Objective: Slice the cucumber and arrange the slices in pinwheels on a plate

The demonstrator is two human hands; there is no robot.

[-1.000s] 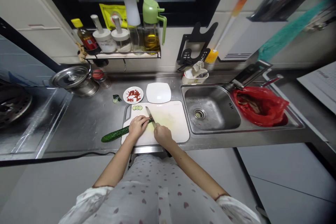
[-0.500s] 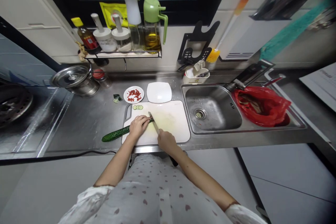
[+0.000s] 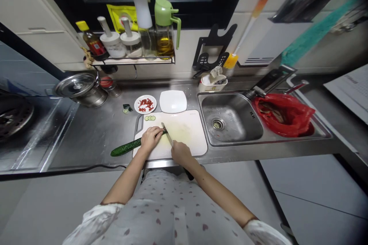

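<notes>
A long green cucumber [image 3: 125, 148] lies slanted across the left part of a white cutting board [image 3: 195, 134], its far-left end beyond the board's edge. My left hand [image 3: 151, 139] is closed over the cucumber near its right end and hides part of it. In my right hand [image 3: 181, 154] is the handle of a knife [image 3: 167, 134], mostly covered by my fingers. The blade stands at the cucumber's right end, just beside my left fingertips. Several cucumber slices [image 3: 150, 118] lie overlapping at the board's upper left.
Behind the board are a plate of chopped red pieces [image 3: 145, 104] and a white square plate [image 3: 173, 101]. Cucumber scraps [image 3: 127, 108] lie left of them. At right is a sink [image 3: 230, 122] with a red bag [image 3: 284, 115]. A condiment shelf [image 3: 138, 60] hangs above; a lidded pot [image 3: 83, 88] stands left.
The whole view has shifted slightly. Both hands, the knife and the cucumber stay in nearly the same place on the board.
</notes>
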